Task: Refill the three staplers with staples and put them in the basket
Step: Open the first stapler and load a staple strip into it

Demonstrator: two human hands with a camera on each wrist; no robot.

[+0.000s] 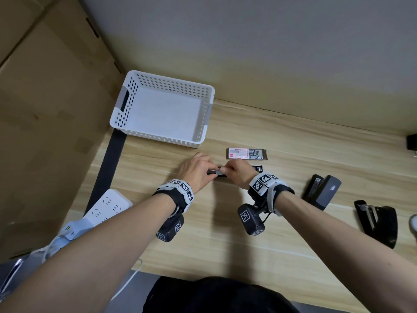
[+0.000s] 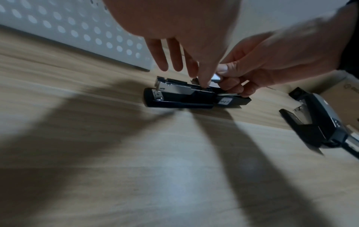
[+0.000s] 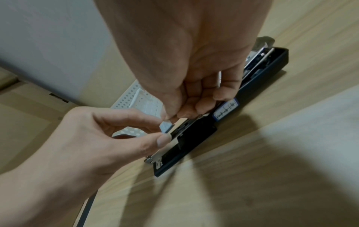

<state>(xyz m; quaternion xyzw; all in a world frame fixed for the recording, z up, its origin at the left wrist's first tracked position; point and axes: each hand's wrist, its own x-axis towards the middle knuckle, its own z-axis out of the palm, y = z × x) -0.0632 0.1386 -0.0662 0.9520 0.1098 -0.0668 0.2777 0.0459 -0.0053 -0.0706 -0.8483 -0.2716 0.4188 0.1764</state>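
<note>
Your left hand and right hand meet over the opened stapler, which lies flat on the wooden table just in front of the white basket.

Right hand: thumb and forefinger curled, pinching a small silvery strip of staples above the magazine channel. Left hand: thumb and forefinger pinch the other end of that strip; the other fingers hang loose and straight.

The strip is not yet seated, as far as the wrist views show; it sits at the channel, tilted.

Progress, by my read: early. The basket holds nothing. This first stapler is mid-refill. Two more staplers wait to your right, well apart from your hands: a grey-topped stapler hinged open, and a black stapler lying open farther right. Whether either holds staples already, I cannot tell.

The staple box lies open just beyond your right hand.

Left to do: seat this strip, close the lid, basket it, then see to the other two.
</note>
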